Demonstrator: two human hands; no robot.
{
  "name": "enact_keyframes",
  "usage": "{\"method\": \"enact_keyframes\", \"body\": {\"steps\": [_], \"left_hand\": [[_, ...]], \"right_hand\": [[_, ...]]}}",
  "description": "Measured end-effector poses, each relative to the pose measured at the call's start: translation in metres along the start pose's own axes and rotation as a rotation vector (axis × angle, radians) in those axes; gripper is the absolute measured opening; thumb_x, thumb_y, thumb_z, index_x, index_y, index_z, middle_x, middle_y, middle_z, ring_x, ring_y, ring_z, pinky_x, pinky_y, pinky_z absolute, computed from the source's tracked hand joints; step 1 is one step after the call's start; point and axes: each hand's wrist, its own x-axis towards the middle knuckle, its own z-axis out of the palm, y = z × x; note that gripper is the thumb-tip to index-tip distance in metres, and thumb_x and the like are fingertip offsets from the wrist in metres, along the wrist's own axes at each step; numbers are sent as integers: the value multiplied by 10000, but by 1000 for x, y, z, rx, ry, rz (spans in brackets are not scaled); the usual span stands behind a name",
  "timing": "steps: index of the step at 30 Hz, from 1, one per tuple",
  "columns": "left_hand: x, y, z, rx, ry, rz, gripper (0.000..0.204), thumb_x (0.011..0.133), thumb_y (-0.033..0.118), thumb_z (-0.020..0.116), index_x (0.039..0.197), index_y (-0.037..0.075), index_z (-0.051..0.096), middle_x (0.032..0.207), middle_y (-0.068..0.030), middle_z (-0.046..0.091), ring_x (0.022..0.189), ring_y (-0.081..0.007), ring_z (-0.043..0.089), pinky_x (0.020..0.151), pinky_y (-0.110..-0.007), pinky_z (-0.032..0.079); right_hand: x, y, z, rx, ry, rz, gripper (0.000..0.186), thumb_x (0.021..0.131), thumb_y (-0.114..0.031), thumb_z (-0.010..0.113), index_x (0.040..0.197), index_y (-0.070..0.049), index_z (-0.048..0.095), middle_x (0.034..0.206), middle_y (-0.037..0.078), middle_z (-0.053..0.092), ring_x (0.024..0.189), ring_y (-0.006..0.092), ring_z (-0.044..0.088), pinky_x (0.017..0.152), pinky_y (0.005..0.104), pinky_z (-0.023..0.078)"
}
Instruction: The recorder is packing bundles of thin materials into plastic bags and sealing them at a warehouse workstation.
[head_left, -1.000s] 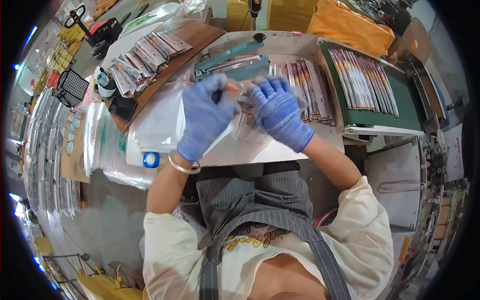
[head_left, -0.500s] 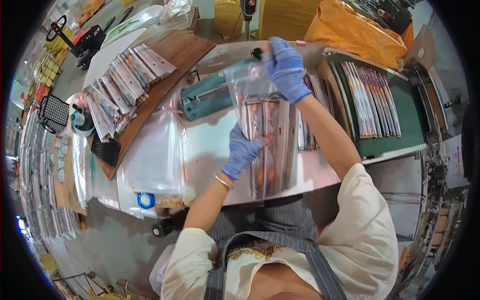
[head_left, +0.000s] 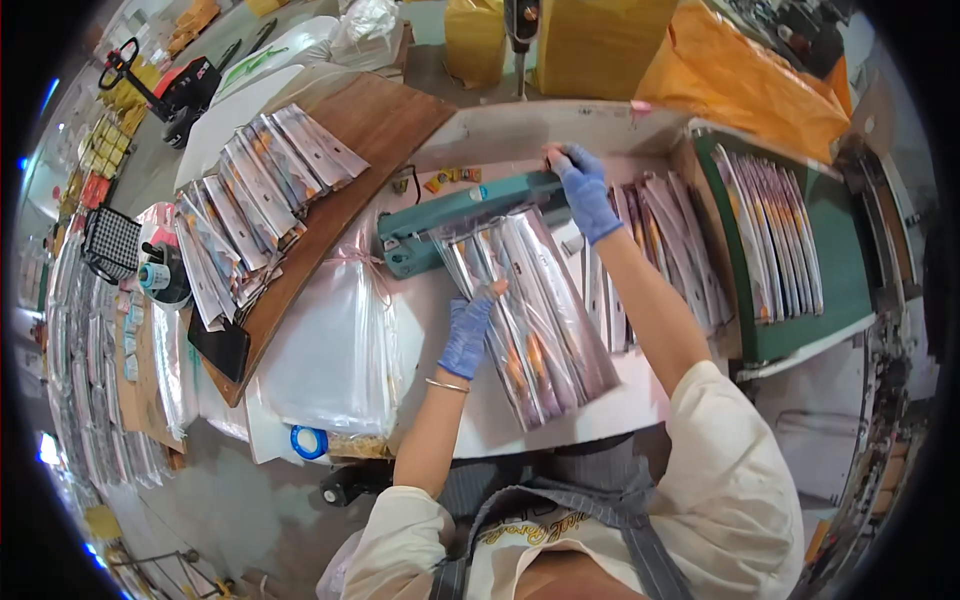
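A teal hand-operated heat sealer (head_left: 465, 212) lies across the far part of the table, its long arm down. My gloved right hand (head_left: 587, 195) is closed over the arm's right end. Below the sealer lies a clear plastic bag of flat, shiny printed packs (head_left: 535, 330), tilted slightly, its far end reaching into the sealer. My gloved left hand (head_left: 466, 335) grips the bag's left edge, thumb on top and the other fingers partly hidden. More flat packs (head_left: 680, 245) stand in a row to the right, partly behind my right forearm.
A pile of clear plastic bags (head_left: 325, 345) lies left of the sealer, near a blue tape roll (head_left: 308, 441). Farther left, a slanted brown board (head_left: 385, 125) carries several packs (head_left: 265, 165) and a black phone (head_left: 220, 347). At right, a green tray (head_left: 843, 295) bears upright packs (head_left: 770, 235).
The sealer's arm has come down with my right hand. The bag of packs has dropped flatter onto the table and turned, its near end swinging right. My left hand still grips it.
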Motion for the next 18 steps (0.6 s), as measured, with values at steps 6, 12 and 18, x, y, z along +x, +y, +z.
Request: {"method": "enact_keyframes", "body": {"steps": [6,12,18], "left_hand": [[-30,-39,-42,-105,-104,173,619,730,195,690,1236,-5,395,1151,-91,490,1050,-162,461,921,-294,359],[-39,-39,-7,406,-99,236,573,724,161,700,1200,-7,428,1072,-74,537,994,-187,508,878,-295,399],[-44,-7,-54,898,136,240,659,656,177,717,1189,-49,403,1155,-182,485,1031,-288,493,897,-353,399]], "right_hand": [[3,13,9,40,-27,-134,90,828,-68,567,858,-25,641,752,17,609,660,84,548,622,211,447],[3,4,-6,-18,74,-212,100,812,-117,586,838,-41,645,727,17,601,683,94,539,644,230,450],[-37,-99,-137,-1461,211,-734,349,746,-204,574,1067,-70,555,951,199,579,882,361,546,793,417,431]]}}
